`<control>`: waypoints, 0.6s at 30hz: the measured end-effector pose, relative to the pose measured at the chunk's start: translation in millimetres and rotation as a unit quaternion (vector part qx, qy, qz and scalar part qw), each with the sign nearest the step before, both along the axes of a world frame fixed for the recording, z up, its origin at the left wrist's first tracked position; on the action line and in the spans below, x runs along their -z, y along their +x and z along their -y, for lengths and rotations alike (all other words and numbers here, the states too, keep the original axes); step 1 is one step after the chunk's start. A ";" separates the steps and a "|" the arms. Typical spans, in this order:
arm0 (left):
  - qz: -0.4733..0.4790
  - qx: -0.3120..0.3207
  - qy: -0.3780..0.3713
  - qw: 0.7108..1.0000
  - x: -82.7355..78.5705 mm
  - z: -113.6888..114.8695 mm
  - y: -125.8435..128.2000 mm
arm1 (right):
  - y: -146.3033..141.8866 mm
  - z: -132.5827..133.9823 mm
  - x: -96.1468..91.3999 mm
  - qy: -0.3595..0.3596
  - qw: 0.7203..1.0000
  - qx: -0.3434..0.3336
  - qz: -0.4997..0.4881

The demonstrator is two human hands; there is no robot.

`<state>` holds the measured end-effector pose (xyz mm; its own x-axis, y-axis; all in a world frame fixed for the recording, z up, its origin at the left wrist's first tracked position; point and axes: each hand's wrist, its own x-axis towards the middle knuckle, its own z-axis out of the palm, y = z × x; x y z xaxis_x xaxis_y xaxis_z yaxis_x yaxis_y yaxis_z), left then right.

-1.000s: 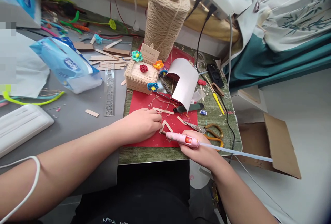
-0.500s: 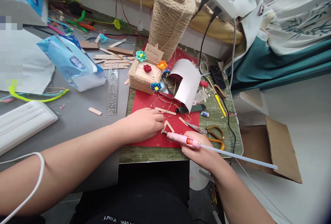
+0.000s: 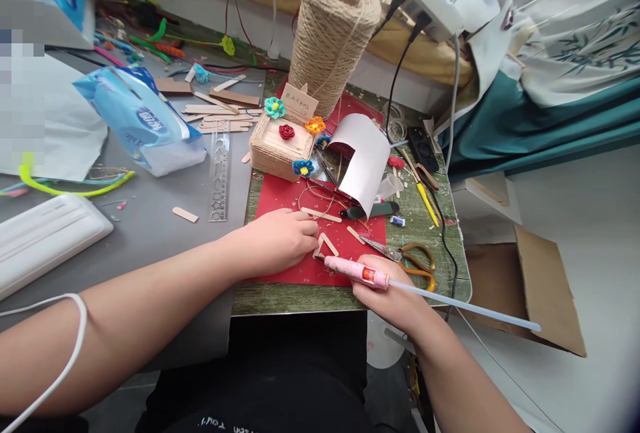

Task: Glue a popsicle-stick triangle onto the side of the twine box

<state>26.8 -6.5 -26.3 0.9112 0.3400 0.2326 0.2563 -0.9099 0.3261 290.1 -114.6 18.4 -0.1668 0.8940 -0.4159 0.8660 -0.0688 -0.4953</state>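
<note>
My right hand (image 3: 383, 280) is wrapped round a pink hot glue gun (image 3: 350, 271), a long translucent glue stick (image 3: 465, 304) trailing from its back end. The gun's nozzle points left, down at a cut craft stick (image 3: 318, 247) on the red paper (image 3: 280, 194). My left hand (image 3: 287, 238) rests on that paper with curled fingers, its tips pinching the same craft stick at one end. A second short stick (image 3: 329, 244) leans against it at an angle. Whether they are joined cannot be seen.
Scissors (image 3: 420, 256) lie right of the sticks. Beyond are a curled white sheet (image 3: 367, 160), a twine-wrapped box (image 3: 273, 159) with flowers, and a large twine spool (image 3: 330, 40). A clear ruler (image 3: 219, 180) and wipes pack (image 3: 145, 120) lie left. A power strip (image 3: 425, 0) hangs over the back.
</note>
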 end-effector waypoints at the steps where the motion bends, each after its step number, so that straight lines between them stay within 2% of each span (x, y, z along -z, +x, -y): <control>1: 0.000 -0.001 -0.001 1.000 -0.5 0.1 0.0 | -0.2 0.2 -0.2 -0.001 1.000 0.002 0.000; 18: -0.010 -0.003 -0.006 1.000 -3.1 0.7 1.1 | -1.0 1.1 -1.3 -0.006 1.000 0.013 0.010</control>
